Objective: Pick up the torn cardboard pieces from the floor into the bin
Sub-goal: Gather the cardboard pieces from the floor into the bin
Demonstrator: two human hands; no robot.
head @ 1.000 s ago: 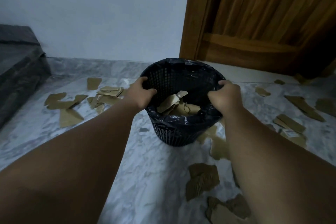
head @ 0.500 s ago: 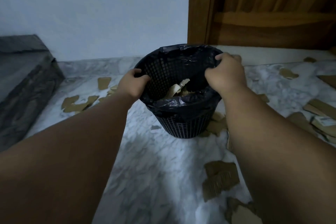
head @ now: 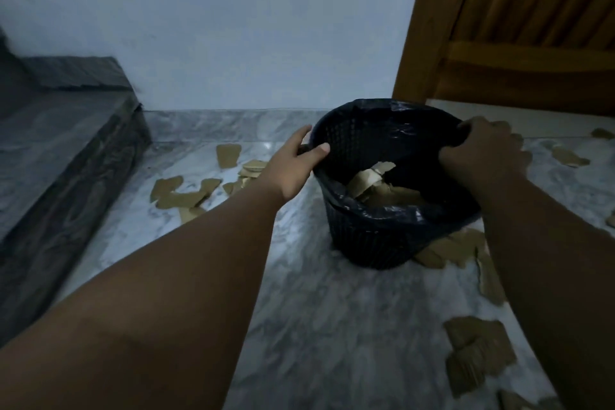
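Note:
A black mesh bin (head: 372,243) lined with a black bag stands on the marble floor, right of centre, tipped slightly towards me. Torn cardboard pieces (head: 376,183) lie inside it. My left hand (head: 293,166) holds its left rim, thumb over the edge and fingers loosely stretched along the outside. My right hand (head: 482,156) is clenched on the right rim. More torn cardboard (head: 186,193) lies on the floor left of the bin, some (head: 449,250) lies at its base, and a larger piece (head: 476,349) is near my right forearm.
A dark stone step (head: 60,160) rises along the left side. A white wall runs behind the bin, and a wooden door (head: 532,27) stands at the back right. Small cardboard scraps (head: 565,156) lie near the door sill.
The view has swung left, so the bin now sits farther right. My left hand's fingers have loosened from a tight grip on the rim. My right hand keeps its hold.

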